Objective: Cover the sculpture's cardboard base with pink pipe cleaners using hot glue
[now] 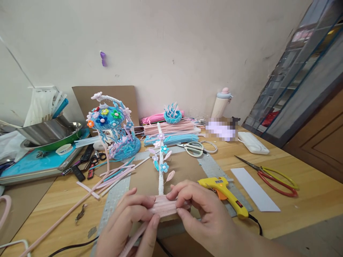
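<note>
My left hand (128, 223) and my right hand (199, 212) both pinch a pale pink pipe-cleaner piece (164, 206) low in the middle, one on each end. From it a white fuzzy stem (161, 167) stands upright, set with small blue and pink flowers and pink leaves. A loose pink pipe cleaner runs down from under my left hand. Under the hands lies a brown card sheet (146, 176) on a grey mat.
A yellow glue gun (227, 192) lies just right of my right hand. Red-and-yellow scissors (273, 175), a white paper strip (254, 189), white scissors (194, 148), pipe-cleaner bundles (171, 134), a blue flowered craft piece (115, 128), a steel bowl (48, 130) and a bottle (222, 103) stand around.
</note>
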`<state>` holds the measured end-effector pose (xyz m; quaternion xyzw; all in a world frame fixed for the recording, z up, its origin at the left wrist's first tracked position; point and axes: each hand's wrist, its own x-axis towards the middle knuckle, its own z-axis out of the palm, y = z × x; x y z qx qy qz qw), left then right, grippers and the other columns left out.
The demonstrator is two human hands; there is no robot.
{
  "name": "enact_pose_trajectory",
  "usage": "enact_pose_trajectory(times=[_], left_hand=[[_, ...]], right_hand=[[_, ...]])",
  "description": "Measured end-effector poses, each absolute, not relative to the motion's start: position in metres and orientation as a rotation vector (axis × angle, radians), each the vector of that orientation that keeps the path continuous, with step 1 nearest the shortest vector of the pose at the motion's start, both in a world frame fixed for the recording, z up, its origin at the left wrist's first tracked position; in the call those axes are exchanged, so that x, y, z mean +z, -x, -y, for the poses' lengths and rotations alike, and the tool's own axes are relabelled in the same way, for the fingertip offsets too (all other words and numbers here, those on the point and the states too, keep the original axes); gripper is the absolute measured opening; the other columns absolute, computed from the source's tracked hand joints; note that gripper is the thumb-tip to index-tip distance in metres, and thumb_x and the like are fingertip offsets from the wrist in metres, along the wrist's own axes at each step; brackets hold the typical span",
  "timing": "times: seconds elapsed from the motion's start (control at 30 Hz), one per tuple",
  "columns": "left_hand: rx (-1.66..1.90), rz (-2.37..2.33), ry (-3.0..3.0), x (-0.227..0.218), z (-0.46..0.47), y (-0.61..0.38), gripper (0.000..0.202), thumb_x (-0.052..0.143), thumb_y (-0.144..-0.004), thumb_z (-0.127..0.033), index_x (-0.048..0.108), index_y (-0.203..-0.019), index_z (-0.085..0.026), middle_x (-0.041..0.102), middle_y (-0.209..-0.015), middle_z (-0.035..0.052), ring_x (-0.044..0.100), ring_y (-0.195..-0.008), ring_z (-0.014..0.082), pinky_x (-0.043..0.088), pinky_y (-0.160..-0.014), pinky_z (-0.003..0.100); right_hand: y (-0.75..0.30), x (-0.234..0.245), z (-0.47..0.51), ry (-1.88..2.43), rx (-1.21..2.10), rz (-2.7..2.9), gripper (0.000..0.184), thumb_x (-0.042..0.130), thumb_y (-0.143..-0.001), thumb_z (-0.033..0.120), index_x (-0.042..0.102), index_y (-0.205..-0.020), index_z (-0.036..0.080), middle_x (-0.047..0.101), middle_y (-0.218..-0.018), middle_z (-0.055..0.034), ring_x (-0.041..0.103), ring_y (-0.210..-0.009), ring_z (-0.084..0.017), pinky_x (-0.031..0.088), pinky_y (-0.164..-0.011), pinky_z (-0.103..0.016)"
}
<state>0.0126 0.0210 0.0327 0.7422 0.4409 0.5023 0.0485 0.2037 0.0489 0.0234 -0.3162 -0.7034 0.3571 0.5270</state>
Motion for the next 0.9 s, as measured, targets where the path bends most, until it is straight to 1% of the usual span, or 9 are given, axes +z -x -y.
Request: enact_pose_trajectory(times=[0.23, 0.43, 0.6, 0.7, 0.9], left_hand=[[1.62, -1.381, -2.264, 0.027, -0.023, -0.023, 0.019, 0.051, -0.09, -0.009, 0.051, -0.082, -0.026, 0.067, -0.087, -0.0009, 0.066, -0.086, 0.0147, 0.046, -0.106, 0.037], [1.639, -1.368, -2.256, 0.025, -0.024, -0.022, 0.02, 0.051, -0.089, -0.008, 0.051, -0.082, -0.026, 0.065, -0.087, -0.0019, 0.066, -0.087, 0.0133, 0.045, -0.107, 0.033], [1.614, -1.339, -2.268, 0.026, -0.024, -0.021, 0.02, 0.051, -0.089, -0.007, 0.052, -0.083, -0.026, 0.064, -0.089, -0.0022, 0.065, -0.089, 0.0117, 0.042, -0.108, 0.031], [1.605, -1.334, -2.264, 0.026, -0.023, -0.021, 0.019, 0.052, -0.09, -0.008, 0.052, -0.083, -0.026, 0.065, -0.088, -0.002, 0.066, -0.089, 0.0127, 0.042, -0.108, 0.032], [1.602, -1.324, -2.22, 0.026, -0.021, -0.022, 0.019, 0.051, -0.092, -0.009, 0.051, -0.084, -0.026, 0.067, -0.087, -0.0018, 0.067, -0.09, 0.0139, 0.042, -0.109, 0.034]], right_hand=[[-0.205, 0.028, -0.048, 0.78, 0.871, 1.702, 0.018, 0.054, -0.082, 0.006, 0.059, -0.083, 0.023, 0.072, -0.095, -0.0045, 0.07, -0.091, -0.018, 0.055, -0.078, -0.026], [-0.206, 0.032, -0.044, 0.745, 0.906, 1.666, 0.015, 0.053, -0.083, 0.011, 0.059, -0.088, 0.024, 0.071, -0.096, -0.0048, 0.069, -0.093, -0.019, 0.055, -0.082, -0.029], [-0.198, 0.032, -0.045, 0.705, 0.784, 1.7, 0.026, 0.054, -0.076, 0.005, 0.061, -0.093, 0.025, 0.071, -0.097, -0.0034, 0.068, -0.092, -0.018, 0.054, -0.08, -0.026], [-0.193, 0.033, -0.046, 0.69, 0.801, 1.712, 0.027, 0.053, -0.075, 0.004, 0.061, -0.09, 0.025, 0.071, -0.096, -0.0029, 0.068, -0.093, -0.018, 0.054, -0.083, -0.027], [-0.19, 0.032, -0.048, 0.708, 0.883, 1.7, 0.019, 0.052, -0.076, 0.006, 0.057, -0.081, 0.024, 0.067, -0.09, -0.0019, 0.067, -0.083, -0.015, 0.053, -0.075, -0.024]])
